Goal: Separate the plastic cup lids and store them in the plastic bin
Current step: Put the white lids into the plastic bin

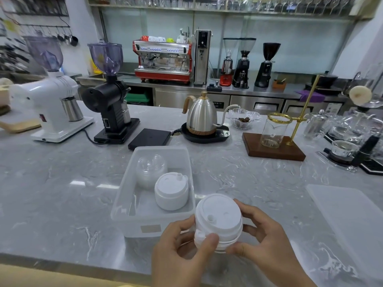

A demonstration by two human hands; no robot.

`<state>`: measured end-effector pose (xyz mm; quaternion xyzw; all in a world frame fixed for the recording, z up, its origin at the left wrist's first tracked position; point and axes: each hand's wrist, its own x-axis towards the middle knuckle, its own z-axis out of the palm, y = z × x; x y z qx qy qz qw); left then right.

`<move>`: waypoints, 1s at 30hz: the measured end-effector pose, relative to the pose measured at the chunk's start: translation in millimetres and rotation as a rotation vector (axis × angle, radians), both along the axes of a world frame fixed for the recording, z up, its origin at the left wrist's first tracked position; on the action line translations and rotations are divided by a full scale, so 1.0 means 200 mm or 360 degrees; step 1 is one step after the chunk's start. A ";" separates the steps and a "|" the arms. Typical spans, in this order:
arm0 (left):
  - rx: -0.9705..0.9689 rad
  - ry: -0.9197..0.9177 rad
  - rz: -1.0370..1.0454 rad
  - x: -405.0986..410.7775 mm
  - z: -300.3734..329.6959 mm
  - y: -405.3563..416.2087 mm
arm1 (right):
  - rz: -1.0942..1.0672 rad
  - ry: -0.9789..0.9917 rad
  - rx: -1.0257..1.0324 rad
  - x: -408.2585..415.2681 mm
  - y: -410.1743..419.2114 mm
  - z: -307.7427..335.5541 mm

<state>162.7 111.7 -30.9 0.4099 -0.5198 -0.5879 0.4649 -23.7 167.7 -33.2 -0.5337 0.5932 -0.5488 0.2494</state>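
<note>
Two hands closest, low in the view, both wrists cut off by the bottom edge. Left hand [182,243] and right hand [263,235] both curled round one white stack of lids [218,221], held just above the tabletop [62,199]. Left thumb pressed on the stack's near side, fingers [187,221] wrapped behind. Right fingers spread round the other side, thumb at the bottom edge. Hard to count the lids in the stack; only rims showing, a few at least.

Just past the hands, one clear bin [132,214] on the tabletop, touching nothing else. Two piles inside: one white pile [171,191] nearer, one clear dome pile [151,168] farther back, hard to make out through the cloudy wall. One flat bin cover [342,214] off to the right, cut off by the edge.

Farther back, one black scale [150,138], one silver kettle [200,117] on its base, two grinders [109,94] on the left, one glass jar [273,131] on a wooden stand. Far behind, one red coffee machine [163,61]. Glasses on the top shelf too blurry to count.
</note>
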 end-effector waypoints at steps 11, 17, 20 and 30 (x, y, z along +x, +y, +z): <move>0.0048 0.0082 0.0132 0.06 0.12 -0.05 | 0.0092 0.0058 -0.0060 0.05 -0.06 0.15; 0.0145 0.0133 0.0127 0.05 0.10 -0.05 | 0.0098 0.0114 0.0051 0.04 -0.05 0.14; 0.0179 0.0152 0.0121 0.04 0.08 -0.04 | 0.0101 0.0125 0.0078 0.04 -0.04 0.14; 0.0005 0.0127 0.0222 0.03 0.18 -0.06 | 0.0097 0.0088 -0.0085 0.08 -0.05 0.24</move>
